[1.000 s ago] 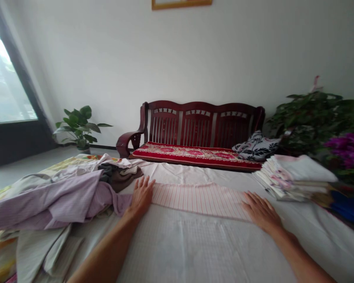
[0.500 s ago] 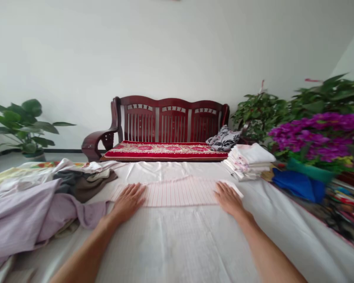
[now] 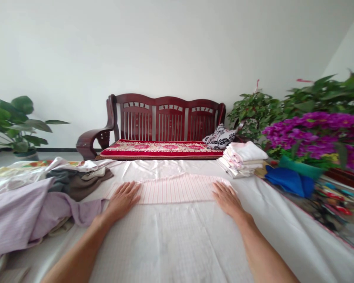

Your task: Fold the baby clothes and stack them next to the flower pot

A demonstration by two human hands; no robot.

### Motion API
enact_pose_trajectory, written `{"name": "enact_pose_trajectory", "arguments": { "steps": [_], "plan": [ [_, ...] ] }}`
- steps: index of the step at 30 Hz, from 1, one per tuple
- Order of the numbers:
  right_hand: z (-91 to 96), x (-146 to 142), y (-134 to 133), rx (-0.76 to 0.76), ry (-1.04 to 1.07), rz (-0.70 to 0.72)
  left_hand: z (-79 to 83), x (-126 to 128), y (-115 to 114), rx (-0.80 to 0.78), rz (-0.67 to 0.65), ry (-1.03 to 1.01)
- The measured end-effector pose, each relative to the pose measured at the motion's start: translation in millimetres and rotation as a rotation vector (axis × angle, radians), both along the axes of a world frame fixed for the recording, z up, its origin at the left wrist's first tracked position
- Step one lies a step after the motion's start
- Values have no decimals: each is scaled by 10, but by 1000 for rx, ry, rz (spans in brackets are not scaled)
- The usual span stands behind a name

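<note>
Pink-striped cloth, ends under hands (flat)

At twelve o'clock we see a wooden bench; at two, folded laundry beside purple flowers; at nine, a crumpled lilac sheet and a potted plant.

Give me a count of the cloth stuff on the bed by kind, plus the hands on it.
Striped cloth laid flat: 1
Folded stack: 1
Loose heap: 1
Blue cloth: 1
Hands flat on the striped cloth, left hand and right hand: 2
Total: 6
</note>
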State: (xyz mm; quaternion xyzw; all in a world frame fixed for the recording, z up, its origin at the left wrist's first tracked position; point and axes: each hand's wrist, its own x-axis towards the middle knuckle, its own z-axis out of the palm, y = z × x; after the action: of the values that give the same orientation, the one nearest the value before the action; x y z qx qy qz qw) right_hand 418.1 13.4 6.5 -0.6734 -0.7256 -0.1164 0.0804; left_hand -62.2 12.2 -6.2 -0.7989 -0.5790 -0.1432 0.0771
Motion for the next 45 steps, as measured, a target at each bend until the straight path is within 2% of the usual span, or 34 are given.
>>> {"name": "enact_pose_trajectory", "arguments": {
  "steps": [3, 5, 8, 11, 13, 16, 23, 30, 33, 36, 38, 41, 45],
  "plan": [
    [-1, 44, 5, 35, 45, -134, 34, -70, -15, -26, -82, -83],
    [27, 57, -2, 116, 87, -117, 64, -123, -19, -62, -149, -156],
    [99, 40, -13, 232, 214, 108, 103, -177, -16, -88, -219, -278],
    [156, -32, -16, 218, 353, 363, 132, -189, -17, -100, -258, -375],
    [169, -97, -19, 155, 400, 460, 149, -186, -24, -121, -269, -406],
    [174, -183, -35, 87, 432, 510, 173, -187, -42, -149, -259, -425],
    [232, -307, -63, 95, 430, 405, 207, -220, -62, -218, -247, -447],
    [244, -375, -8, 84, 432, 135, 219, -183, -50, -194, -217, -454],
    [239, -399, 24, 107, 390, 69, 239, -124, -44, -168, -135, -475],
    [232, -415, 52, 130, 352, 6, 259, -46, -27, -116, 13, -491],
    [220, -419, 66, 153, 331, -6, 262, -2, -8, -79, 72, -497],
    [193, -415, 76, 171, 306, 17, 253, 12, 20, -70, 77, -507],
    [160, -408, 70, 185, 257, 70, 266, -79, 20, -117, -51, -495]
  ]
}}
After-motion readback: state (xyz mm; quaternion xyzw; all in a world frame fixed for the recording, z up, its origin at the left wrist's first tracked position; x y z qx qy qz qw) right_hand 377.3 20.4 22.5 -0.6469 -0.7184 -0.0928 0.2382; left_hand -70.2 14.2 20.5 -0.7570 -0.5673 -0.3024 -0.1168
